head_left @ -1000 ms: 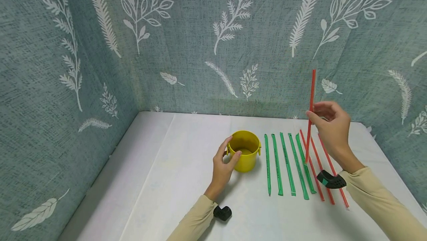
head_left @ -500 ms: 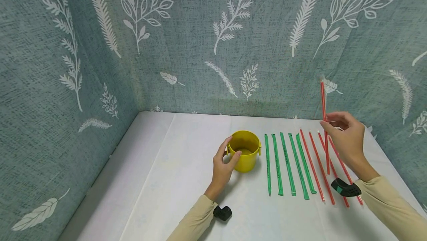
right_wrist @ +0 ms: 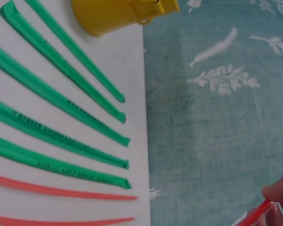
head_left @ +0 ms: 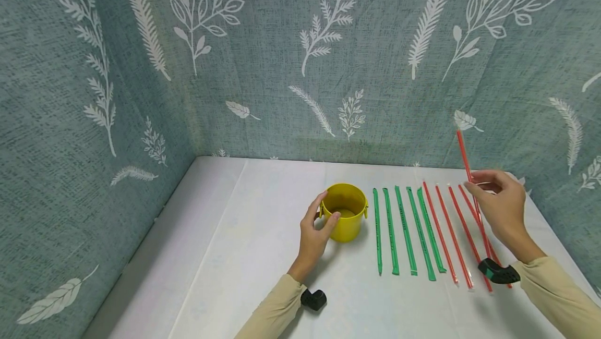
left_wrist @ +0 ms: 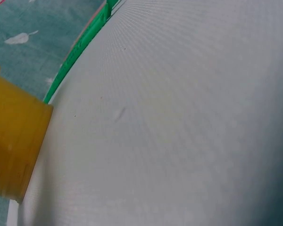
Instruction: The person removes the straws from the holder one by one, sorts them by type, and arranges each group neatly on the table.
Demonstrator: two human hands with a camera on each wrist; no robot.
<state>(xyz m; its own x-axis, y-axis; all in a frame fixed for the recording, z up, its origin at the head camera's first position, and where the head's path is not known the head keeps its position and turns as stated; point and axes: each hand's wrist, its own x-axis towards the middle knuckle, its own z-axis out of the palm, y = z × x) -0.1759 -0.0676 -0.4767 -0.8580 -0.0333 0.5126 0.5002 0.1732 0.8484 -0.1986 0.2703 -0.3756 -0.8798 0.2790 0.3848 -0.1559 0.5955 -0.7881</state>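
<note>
In the head view my left hand [head_left: 313,240] grips a small yellow bucket [head_left: 346,229] by its left side, thumb at the near rim and fingers along the left edge. The upright bucket [left_wrist: 19,141] also fills the left edge of the left wrist view. My right hand [head_left: 504,208] pinches a red straw [head_left: 464,155] between thumb and fingertips. That straw stands tilted above the rightmost red straws, its lower part crossing in front of them. Only fingertips [right_wrist: 279,189] and a short piece of the held straw [right_wrist: 257,214] show in the right wrist view.
Several green-wrapped straws [head_left: 406,232] lie in a row right of the bucket. Several red straws [head_left: 440,233] lie beside them, farther right. A white-covered table [head_left: 225,255] carries everything, with patterned teal cloth [head_left: 272,68] behind and at the sides.
My right hand has moved right and down with the red straw, from over the last green straw to over the rightmost red ones; the straw now leans more. My left hand has stayed on the bucket.
</note>
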